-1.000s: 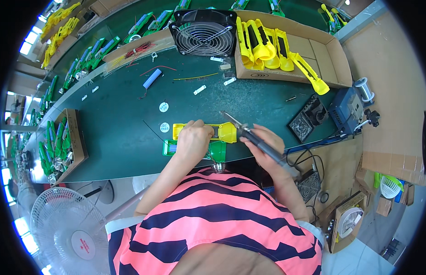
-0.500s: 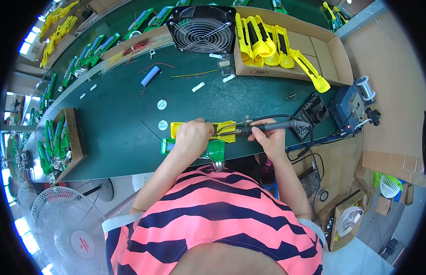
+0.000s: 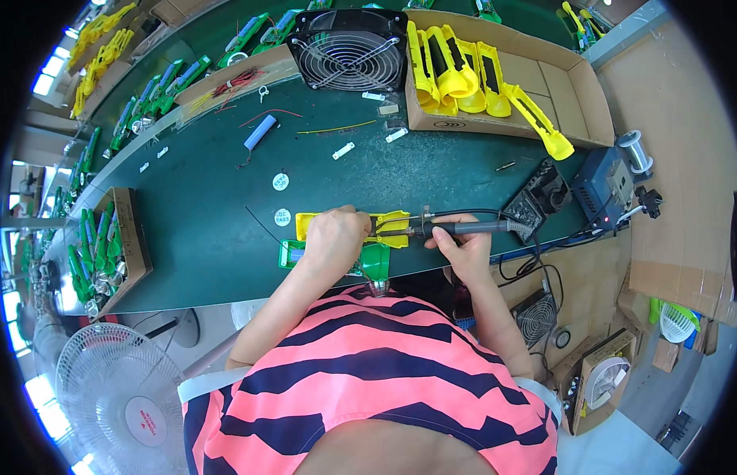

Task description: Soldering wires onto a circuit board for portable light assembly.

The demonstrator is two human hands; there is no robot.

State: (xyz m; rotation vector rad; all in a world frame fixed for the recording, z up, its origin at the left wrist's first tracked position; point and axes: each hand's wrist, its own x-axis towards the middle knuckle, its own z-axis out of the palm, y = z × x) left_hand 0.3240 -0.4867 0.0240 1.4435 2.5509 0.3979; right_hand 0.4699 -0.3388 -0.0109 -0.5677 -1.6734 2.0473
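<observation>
Yellow housing [image 3: 394, 227] under soldering iron [image 3: 455, 229], near table edge [image 3: 226, 294].

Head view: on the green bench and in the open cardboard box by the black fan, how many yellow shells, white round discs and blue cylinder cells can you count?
Yellow shells in the cardboard box: 5
Yellow shell under the hands: 1
White round discs: 2
Blue cylinder cell: 1
Total: 9
The left hand presses on the yellow shell; the right hand holds a soldering iron.
</observation>
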